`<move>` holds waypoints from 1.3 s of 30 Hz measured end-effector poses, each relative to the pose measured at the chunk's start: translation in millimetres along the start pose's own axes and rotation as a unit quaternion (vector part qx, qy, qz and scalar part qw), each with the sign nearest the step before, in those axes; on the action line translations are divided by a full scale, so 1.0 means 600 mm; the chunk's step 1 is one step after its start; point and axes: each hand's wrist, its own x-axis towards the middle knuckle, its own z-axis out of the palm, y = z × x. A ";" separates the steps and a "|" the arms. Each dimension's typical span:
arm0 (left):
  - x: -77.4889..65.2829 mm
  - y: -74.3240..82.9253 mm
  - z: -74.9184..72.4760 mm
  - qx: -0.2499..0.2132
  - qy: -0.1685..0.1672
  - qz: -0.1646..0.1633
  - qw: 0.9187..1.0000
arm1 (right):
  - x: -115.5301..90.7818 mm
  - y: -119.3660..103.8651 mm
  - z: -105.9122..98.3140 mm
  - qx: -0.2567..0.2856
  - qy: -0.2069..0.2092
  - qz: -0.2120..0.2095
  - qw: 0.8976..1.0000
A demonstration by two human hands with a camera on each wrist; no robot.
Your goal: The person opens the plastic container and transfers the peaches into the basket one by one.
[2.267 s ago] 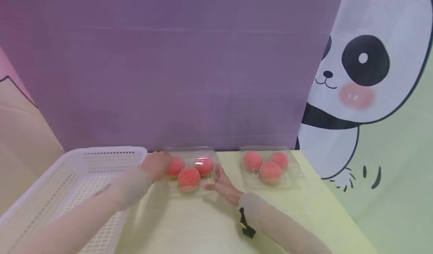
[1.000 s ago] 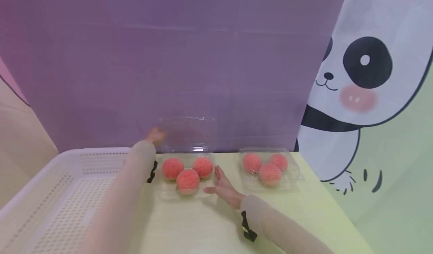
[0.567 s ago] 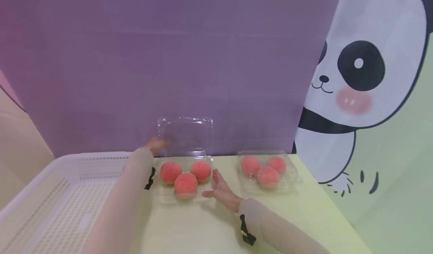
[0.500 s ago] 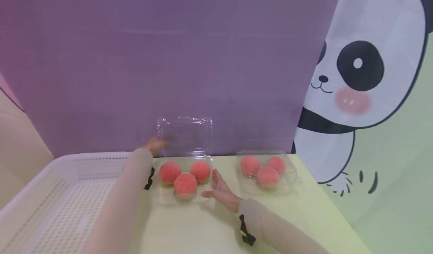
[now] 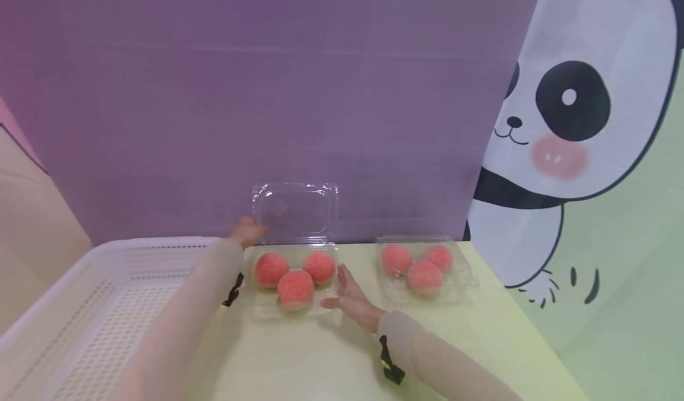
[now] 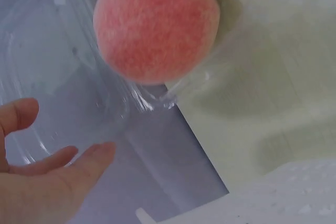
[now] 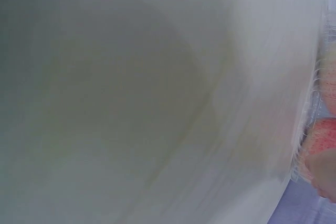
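Observation:
A clear plastic clamshell box [image 5: 256,312] with three pink-red peaches [image 5: 295,290] stands mid-table. Its lid [image 5: 296,211] is raised, tilted back in front of the purple cloth. My left hand [image 5: 249,232] is at the lid's left edge; in the left wrist view its fingers [image 6: 92,163] are spread and loosely bent, with no clear grip. Whether they touch the lid I cannot tell. Beside the box's right side is my right hand [image 5: 355,303], thumb and fingers extended apart. The right wrist view is mostly blurred, with part of the hand [image 7: 323,174] by a peach [image 7: 320,135].
To the right stands a second clear clamshell box [image 5: 459,276], lid down, with three peaches [image 5: 424,277] inside. A white perforated plastic basket [image 5: 114,255] takes up the left side. Behind the table [image 5: 310,359] hangs a purple cloth [image 5: 294,92], with a panda picture [image 5: 566,122] at right.
The middle box's lid has swung from down over the peaches to raised at the back. My left hand moved from the box's left side up to the lid's edge. The right hand stayed nearly still.

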 end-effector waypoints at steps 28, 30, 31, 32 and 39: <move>0.027 -0.078 0.145 0.027 0.155 0.044 0.987 | 0.009 0.007 0.002 0.002 0.008 0.000 1.000; 0.025 -0.080 0.150 0.027 0.164 0.047 0.985 | 0.010 0.008 0.002 0.002 0.006 0.000 1.000; 0.024 -0.081 0.151 0.023 0.166 0.048 0.985 | 0.010 0.007 0.002 0.002 0.006 0.001 1.000; 0.022 -0.081 0.153 0.018 0.165 0.045 0.985 | 0.010 0.007 0.002 0.001 0.007 0.002 1.000; 0.020 -0.082 0.164 0.009 0.165 0.034 0.986 | 0.006 0.006 -0.001 0.001 0.009 -0.006 1.000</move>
